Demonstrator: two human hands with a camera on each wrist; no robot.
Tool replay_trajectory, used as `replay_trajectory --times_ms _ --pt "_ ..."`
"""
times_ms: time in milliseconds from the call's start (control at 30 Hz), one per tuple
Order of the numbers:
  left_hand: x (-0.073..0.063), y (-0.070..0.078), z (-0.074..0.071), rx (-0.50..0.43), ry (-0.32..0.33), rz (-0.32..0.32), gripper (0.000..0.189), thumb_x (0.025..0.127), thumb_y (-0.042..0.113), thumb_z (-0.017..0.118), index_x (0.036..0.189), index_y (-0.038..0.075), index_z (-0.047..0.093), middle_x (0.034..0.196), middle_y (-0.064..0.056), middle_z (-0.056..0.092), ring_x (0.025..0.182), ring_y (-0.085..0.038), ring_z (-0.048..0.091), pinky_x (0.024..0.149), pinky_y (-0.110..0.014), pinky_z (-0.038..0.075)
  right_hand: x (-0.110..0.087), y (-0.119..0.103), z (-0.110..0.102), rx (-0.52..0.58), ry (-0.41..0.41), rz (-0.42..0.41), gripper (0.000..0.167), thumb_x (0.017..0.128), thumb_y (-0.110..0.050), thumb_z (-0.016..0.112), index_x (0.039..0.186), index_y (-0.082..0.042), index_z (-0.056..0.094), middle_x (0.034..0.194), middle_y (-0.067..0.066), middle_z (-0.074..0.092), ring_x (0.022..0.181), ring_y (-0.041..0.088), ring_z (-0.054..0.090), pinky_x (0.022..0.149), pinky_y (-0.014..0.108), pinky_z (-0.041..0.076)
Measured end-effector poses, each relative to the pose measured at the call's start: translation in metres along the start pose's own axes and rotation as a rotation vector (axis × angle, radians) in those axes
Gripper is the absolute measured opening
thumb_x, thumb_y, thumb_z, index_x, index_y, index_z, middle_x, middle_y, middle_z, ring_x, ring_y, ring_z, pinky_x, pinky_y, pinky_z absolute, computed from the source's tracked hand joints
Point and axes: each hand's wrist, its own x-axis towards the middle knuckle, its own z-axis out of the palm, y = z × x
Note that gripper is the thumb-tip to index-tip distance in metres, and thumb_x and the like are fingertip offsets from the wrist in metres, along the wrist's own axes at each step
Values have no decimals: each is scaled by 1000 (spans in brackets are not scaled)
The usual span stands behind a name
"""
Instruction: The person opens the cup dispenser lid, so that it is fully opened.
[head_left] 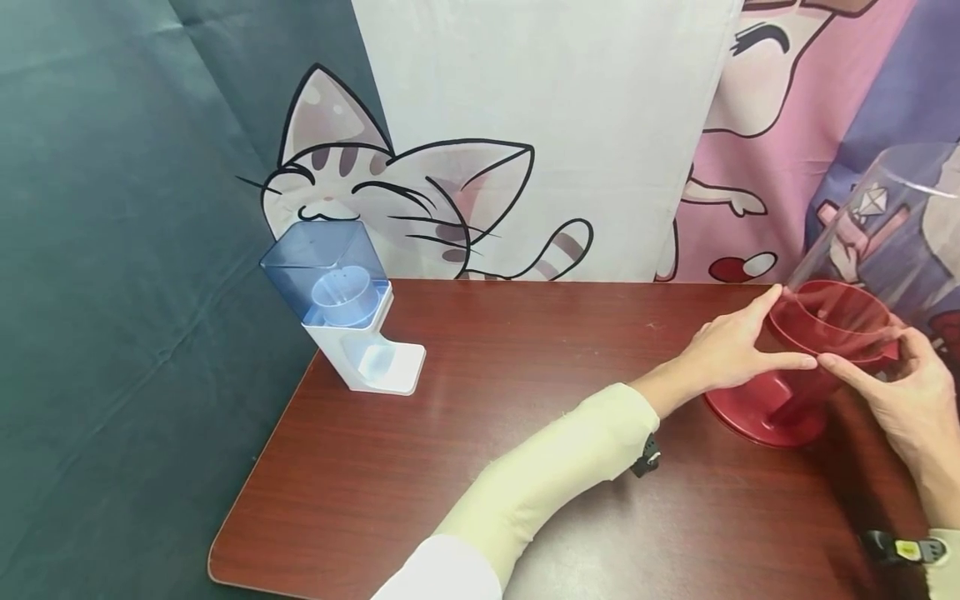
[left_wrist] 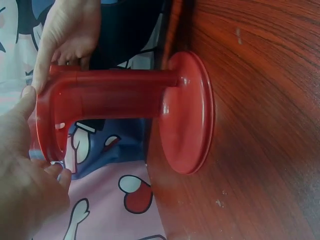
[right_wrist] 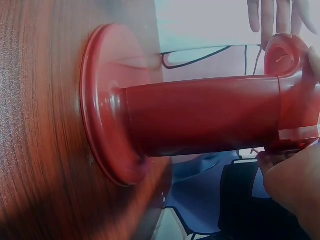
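Note:
A red stand (head_left: 765,417) with a round base, an upright column and a ring at its top stands at the right of the table. A clear cylinder (head_left: 877,225) rises from the ring, tilted in the head view. My left hand (head_left: 738,342) holds the near-left side of the cylinder's lower end, thumb and forefinger spread round it. Across from it, my right hand (head_left: 911,396) grips the right side, and the two thumb tips nearly meet in front. In the left wrist view, fingers curl beneath the red ring (left_wrist: 47,115). Whether the cylinder is fully seated is unclear.
A dispenser (head_left: 360,333) with a white base and blue see-through hopper stands at the table's back left. The brown wooden table (head_left: 487,400) meets a cloth backdrop (head_left: 562,125) printed with cartoon figures. Near the right wrist is a dark strap (head_left: 892,547).

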Motion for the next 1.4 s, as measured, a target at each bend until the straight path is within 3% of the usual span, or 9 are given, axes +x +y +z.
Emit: replay_trajectory --times_ms 267,467,533,733,967,1100,1267,1400 --pt "2 2 4 10 0 25 98 93 64 73 170 40 16 164 33 31 139 12 44 110 -12 37 1 0 5 90 19 -23 56 89 0 82 130 -33 65 117 -26 65 70 -8 56 63 4 43" --pt "1 4 3 27 33 55 89 95 61 72 167 38 25 159 30 42 135 10 50 107 -11 39 2 0 8 263 16 -59 67 87 19 74 143 -17 66 134 -14 68 87 -6 65 79 3 49" --pt "0 4 3 38 47 60 88 96 61 72 167 37 26 158 29 43 135 10 50 107 -11 39 2 -2 9 301 19 -60 65 87 21 73 141 -13 67 134 -11 69 89 -4 66 80 4 49" --pt "-4 1 -1 54 82 58 88 97 60 71 168 35 27 160 27 42 136 10 49 108 -11 38 0 -8 13 250 47 -38 50 85 17 79 127 -9 72 119 -12 72 82 -3 61 71 5 47" --pt "-14 -4 -12 83 104 82 90 97 62 69 170 33 24 164 25 38 138 9 47 110 -13 38 -4 -20 18 297 48 -48 62 82 20 79 138 -5 68 122 -8 72 102 2 64 83 5 48" --pt "-23 -11 -18 82 132 106 89 98 62 68 170 30 26 162 22 43 134 6 53 108 -12 40 -6 -29 21 290 27 -55 67 80 19 81 140 -7 67 118 -8 73 100 1 66 82 5 50" --pt "-35 -19 -27 87 178 130 88 97 63 68 169 29 29 159 20 48 129 4 59 103 -13 44 -9 -40 25 136 25 -53 68 81 10 87 139 -19 68 101 -16 68 85 -4 63 72 3 48" --pt "-46 -27 -35 72 191 126 88 97 62 69 169 29 30 159 20 49 128 2 61 103 -14 46 -13 -49 32 83 18 -61 70 81 5 89 142 -22 66 99 -16 63 84 -3 59 74 2 46"
